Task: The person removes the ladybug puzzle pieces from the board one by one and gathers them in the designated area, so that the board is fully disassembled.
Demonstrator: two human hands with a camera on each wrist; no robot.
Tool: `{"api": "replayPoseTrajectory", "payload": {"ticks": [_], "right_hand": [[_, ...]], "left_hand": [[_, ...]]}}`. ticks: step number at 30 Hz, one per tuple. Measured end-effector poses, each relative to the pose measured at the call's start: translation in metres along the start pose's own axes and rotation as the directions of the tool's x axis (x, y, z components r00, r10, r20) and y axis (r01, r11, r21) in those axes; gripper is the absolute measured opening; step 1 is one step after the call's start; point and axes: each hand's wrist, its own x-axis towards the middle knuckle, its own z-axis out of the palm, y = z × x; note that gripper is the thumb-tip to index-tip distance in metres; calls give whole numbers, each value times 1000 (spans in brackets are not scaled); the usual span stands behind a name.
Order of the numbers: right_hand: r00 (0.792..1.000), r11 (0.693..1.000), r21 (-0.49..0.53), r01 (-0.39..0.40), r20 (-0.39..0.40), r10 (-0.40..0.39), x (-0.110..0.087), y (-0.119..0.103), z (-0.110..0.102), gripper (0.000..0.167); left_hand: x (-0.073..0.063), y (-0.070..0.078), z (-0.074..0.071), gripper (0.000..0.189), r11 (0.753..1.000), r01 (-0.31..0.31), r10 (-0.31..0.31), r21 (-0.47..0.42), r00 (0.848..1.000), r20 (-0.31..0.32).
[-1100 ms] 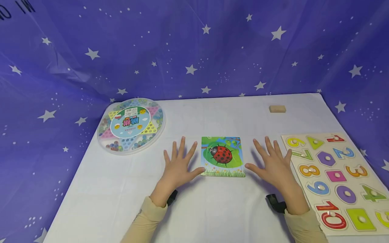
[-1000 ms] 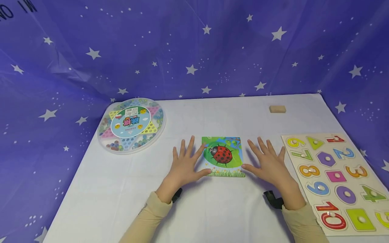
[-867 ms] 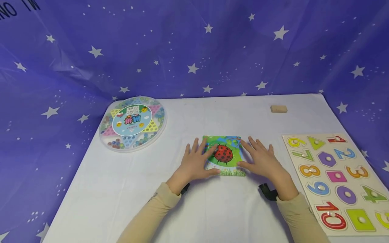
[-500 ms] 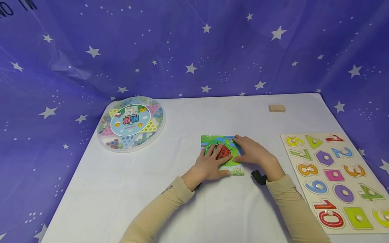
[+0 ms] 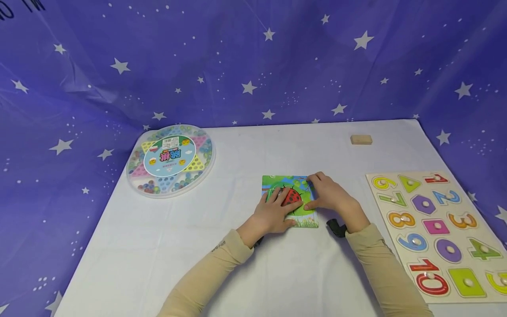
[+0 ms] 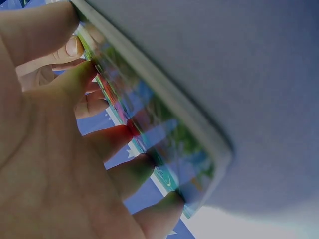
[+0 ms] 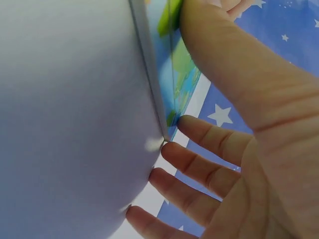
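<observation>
A square ladybug picture puzzle (image 5: 307,215) lies flat on the white tabletop. Over its left half my left hand (image 5: 271,217) rests with fingers spread, covering part of the ladybug. In the left wrist view the fingertips touch the puzzle's face (image 6: 169,122) and the thumb reaches its near edge. At the upper right corner my right hand (image 5: 329,193) bends a little, thumb on the picture near the right edge. The right wrist view has the index fingertip at the corner of the puzzle (image 7: 172,64), with the other fingertips down at the white table surface.
A round clear marble-game case (image 5: 170,160) sits at the back left. Toward the back right lies a small wooden block (image 5: 361,140). A number-and-shape peg board (image 5: 435,211) stretches along the right side. Behind the white table (image 5: 237,154) hangs a purple starry cloth (image 5: 222,57).
Both hands, first held spread beside the puzzle, have moved inward onto it. The left now covers its left half; the right has come to the upper right corner, its fingers more bent.
</observation>
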Motion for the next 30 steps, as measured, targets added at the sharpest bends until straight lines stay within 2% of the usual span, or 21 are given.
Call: {"api": "replayPoseTrajectory", "payload": {"ticks": [10, 17, 30], "right_hand": [[1000, 1000, 1, 22, -8, -22, -1, 0, 1, 88], [1000, 1000, -24, -15, -10, 15, 1, 2, 1, 89], [999, 1000, 23, 18, -31, -17, 4, 6, 1, 88]], "left_hand": [[-1, -2, -2, 59, 998, 2, -2, -70, 1000, -1], [1, -2, 0, 59, 994, -4, 3, -107, 1000, -4], [2, -1, -1, 60, 994, 9, -5, -105, 999, 34]]}}
